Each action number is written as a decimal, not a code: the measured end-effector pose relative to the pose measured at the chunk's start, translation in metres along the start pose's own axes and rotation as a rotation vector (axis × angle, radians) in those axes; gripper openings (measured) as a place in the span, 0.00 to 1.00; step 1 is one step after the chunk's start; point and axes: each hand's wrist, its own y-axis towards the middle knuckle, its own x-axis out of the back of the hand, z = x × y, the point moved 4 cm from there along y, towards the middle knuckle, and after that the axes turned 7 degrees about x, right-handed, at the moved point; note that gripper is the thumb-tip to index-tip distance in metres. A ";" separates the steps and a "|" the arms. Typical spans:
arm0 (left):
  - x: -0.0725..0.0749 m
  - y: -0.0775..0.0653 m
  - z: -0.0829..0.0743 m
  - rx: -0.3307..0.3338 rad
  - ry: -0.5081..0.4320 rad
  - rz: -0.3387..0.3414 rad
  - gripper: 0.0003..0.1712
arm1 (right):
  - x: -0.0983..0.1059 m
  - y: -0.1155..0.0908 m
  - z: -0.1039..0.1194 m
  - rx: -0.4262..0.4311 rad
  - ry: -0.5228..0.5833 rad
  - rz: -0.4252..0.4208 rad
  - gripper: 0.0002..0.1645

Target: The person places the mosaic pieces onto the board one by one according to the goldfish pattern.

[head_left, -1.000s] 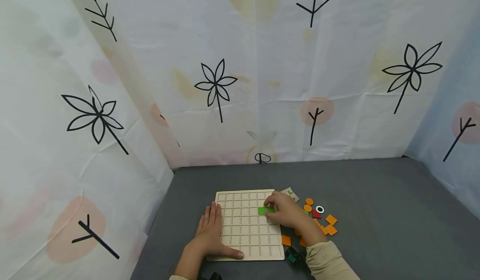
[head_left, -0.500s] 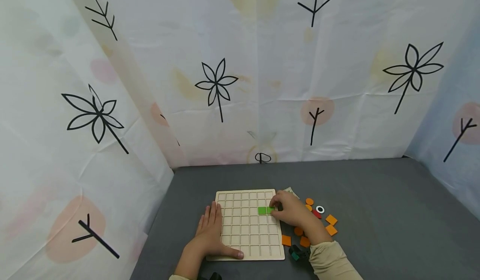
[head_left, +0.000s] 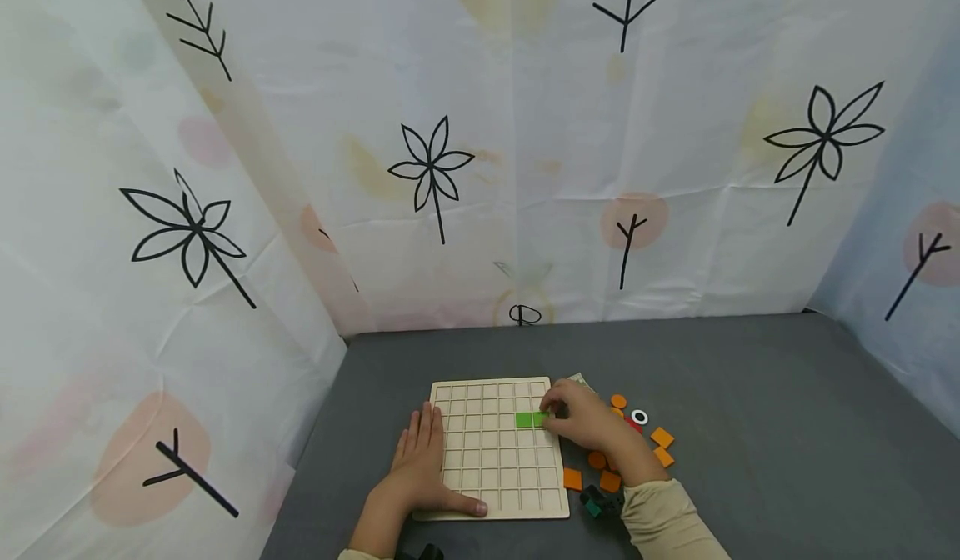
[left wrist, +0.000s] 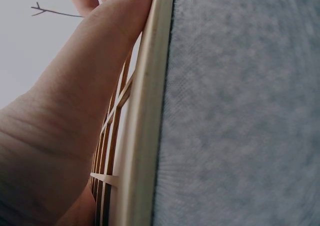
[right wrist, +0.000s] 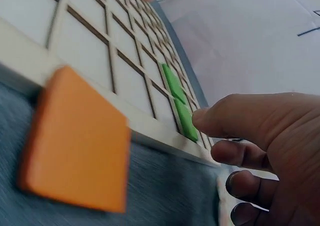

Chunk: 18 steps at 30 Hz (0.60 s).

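A pale wooden board (head_left: 487,460) with a raised grid lies flat on the grey table. My left hand (head_left: 423,464) rests spread along its left side, fingers straight and thumb on the near edge. Two green square tiles (head_left: 523,420) lie side by side in cells at the right of the board. Thumb and curled fingers of my right hand (head_left: 581,414) pinch at the right-hand green tile (right wrist: 186,120); in the right wrist view the thumb tip overlaps its edge. The left wrist view shows my left thumb along the board's rim (left wrist: 145,136).
Beside the board's right edge lies an orange square tile (head_left: 572,478). Further right are orange squares (head_left: 662,437), an orange disc (head_left: 618,400), a white ring (head_left: 639,417) and a dark object with a green part (head_left: 592,506). A patterned card (head_left: 581,382) shows behind my right hand.
My right hand has shifted slightly right, from over both green tiles to the right-hand one, so the left-hand tile shows more fully. My left hand has stayed put.
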 end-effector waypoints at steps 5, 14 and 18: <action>-0.003 0.003 0.003 -0.005 -0.002 0.004 1.00 | 0.017 -0.010 -0.010 -0.044 0.020 -0.054 0.07; -0.004 0.003 0.004 -0.004 -0.021 0.003 1.00 | 0.052 -0.040 -0.039 -0.176 0.082 -0.151 0.09; 0.000 -0.001 0.000 -0.008 -0.018 -0.001 0.99 | 0.063 -0.052 -0.048 -0.206 0.083 -0.163 0.10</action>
